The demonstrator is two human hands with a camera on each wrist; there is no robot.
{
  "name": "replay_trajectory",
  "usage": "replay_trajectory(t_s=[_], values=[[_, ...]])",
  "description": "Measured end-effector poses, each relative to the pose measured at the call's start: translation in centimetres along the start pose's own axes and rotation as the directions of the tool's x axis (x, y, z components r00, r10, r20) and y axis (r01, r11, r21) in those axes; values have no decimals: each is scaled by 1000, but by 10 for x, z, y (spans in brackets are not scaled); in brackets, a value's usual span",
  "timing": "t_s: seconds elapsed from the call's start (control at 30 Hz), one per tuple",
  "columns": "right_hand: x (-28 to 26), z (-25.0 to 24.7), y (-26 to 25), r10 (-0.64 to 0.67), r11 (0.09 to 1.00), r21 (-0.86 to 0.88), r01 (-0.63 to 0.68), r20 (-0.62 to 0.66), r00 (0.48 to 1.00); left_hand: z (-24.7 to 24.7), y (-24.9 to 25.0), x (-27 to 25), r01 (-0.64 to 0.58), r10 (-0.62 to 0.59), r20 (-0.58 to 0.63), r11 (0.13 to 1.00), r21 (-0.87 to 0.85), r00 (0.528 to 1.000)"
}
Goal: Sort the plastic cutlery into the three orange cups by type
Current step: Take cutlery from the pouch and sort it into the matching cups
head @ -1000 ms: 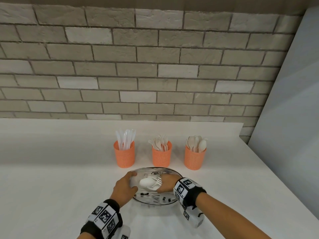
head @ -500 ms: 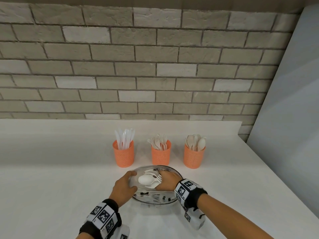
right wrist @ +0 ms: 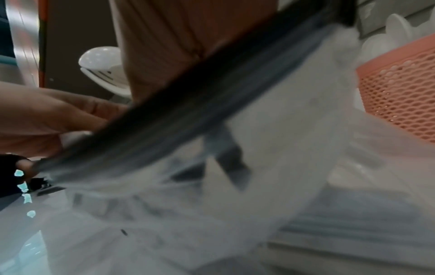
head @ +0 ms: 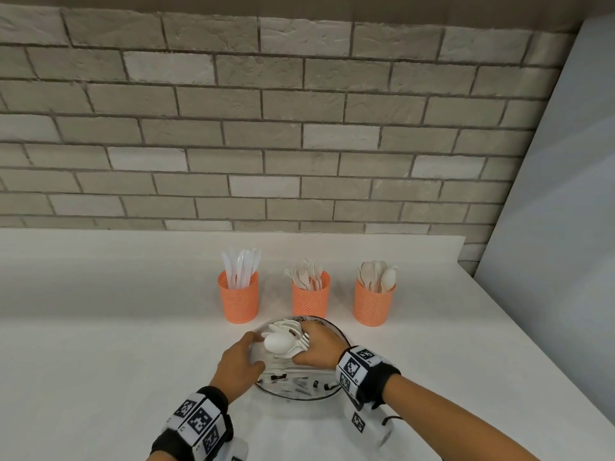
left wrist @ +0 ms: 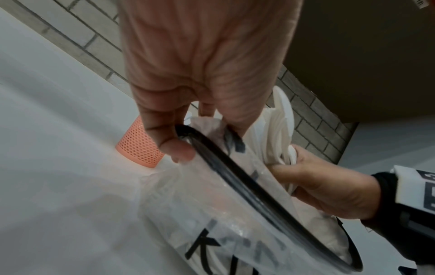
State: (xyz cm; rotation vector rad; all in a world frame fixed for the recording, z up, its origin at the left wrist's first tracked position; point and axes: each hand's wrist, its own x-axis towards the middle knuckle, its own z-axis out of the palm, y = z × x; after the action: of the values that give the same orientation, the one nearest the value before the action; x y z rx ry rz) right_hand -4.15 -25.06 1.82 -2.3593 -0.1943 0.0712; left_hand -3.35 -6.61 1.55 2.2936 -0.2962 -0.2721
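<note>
Nearest the camera, low in the middle of the head view, there's a clear bowl with a dark rim sitting on the white counter. The left hand is on the bowl's left edge, with the thumb and fingers pinching the rim, which you can see pretty clearly in the left wrist view. The right hand is inside the bowl, fingers curled around a bunch of white cutlery. There's a spoon bowl facing up and fork tines poking out under it.

Further back, in the middle of the frame, three orange mesh cups stand in a row, well apart from each other. The left cup has knives, the middle cup has forks and the right cup has spoons. Behind all that is a gray brick wall.
</note>
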Motion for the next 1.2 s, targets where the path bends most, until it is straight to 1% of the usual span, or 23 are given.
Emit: replay_trajectory(t_s=[0.1, 0.17, 0.23, 0.3, 0.37, 0.4, 0.43, 0.47, 0.5, 0.53, 0.57, 0.6, 0.63, 0.67, 0.73, 0.8, 0.83, 0.93, 1.03, 1.13, 1.2], values=[[-1, -1, -5, -49, 996, 75, 54, -65, 997, -2, -2, -1, -24, 24, 10, 999, 46, 1000], [-2, -6, -15, -50, 977, 204, 64, -71, 996, -3, -3, -2, -37, 36, 16, 995, 97, 999], [2, -14, -23, -50, 931, 358, 71, -67, 997, -4, -2, -5, -38, 38, 8, 986, 164, 999], [6, -25, -31, -22, 886, 459, 67, -102, 995, -5, 0, -5, -61, 75, -60, 976, 210, 995], [11, -39, -39, 32, 857, 513, 55, -159, 987, -10, 6, -7, -109, 152, -190, 969, 220, 970], [14, -45, -42, 58, 837, 545, 55, -189, 980, -13, 11, -7, -143, 188, -251, 971, 190, 949], [16, -52, -45, 90, 810, 583, 57, -220, 971, -17, 18, -7, -183, 210, -295, 976, 118, 932], [19, -58, -48, 120, 778, 625, 62, -246, 962, -20, 25, -6, -219, 210, -316, 976, 7, 925], [21, -63, -51, 143, 743, 665, 74, -266, 953, -23, 34, -6, -226, 178, -304, 965, -130, 936], [23, -67, -53, 162, 710, 700, 85, -279, 946, -25, 42, -5, -206, 130, -267, 938, -279, 955], [24, -71, -56, 179, 681, 727, 92, -288, 941, -26, 49, -3, -160, 74, -209, 889, -430, 975], [25, -74, -58, 196, 659, 746, 96, -294, 936, -26, 56, -1, -83, 11, -131, 824, -560, 991], [24, -76, -62, 205, 646, 756, 103, -301, 931, -24, 61, 1, 6, -48, -45, 750, -661, 998], [23, -78, -64, 215, 635, 765, 111, -313, 925, -21, 65, 4, 98, -100, 42, 670, -735, 994], [23, -78, -68, 230, 608, 783, 130, -330, 915, -16, 71, 10, 269, -165, 214, 503, -821, 963], [22, -76, -72, 247, 589, 794, 149, -352, 903, -11, 76, 14, 402, -165, 366, 360, -842, 916], [22, -75, -74, 259, 585, 797, 153, -361, 896, -9, 78, 16, 448, -161, 418, 303, -841, 894], [20, -72, -81, 284, 582, 793, 180, -405, 869, -2, 83, 19, 520, -135, 504, 160, -839, 853], [21, -70, -85, 313, 593, 776, 217, -469, 826, 3, 89, 24, 538, -115, 531, 30, -843, 839], [21, -69, -87, 341, 598, 763, 246, -520, 783, 4, 102, 25, 535, -85, 536, -32, -844, 840], [20, -70, -88, 340, 613, 745, 263, -549, 764, 3, 113, 24, 515, -44, 515, -28, -857, 856]])
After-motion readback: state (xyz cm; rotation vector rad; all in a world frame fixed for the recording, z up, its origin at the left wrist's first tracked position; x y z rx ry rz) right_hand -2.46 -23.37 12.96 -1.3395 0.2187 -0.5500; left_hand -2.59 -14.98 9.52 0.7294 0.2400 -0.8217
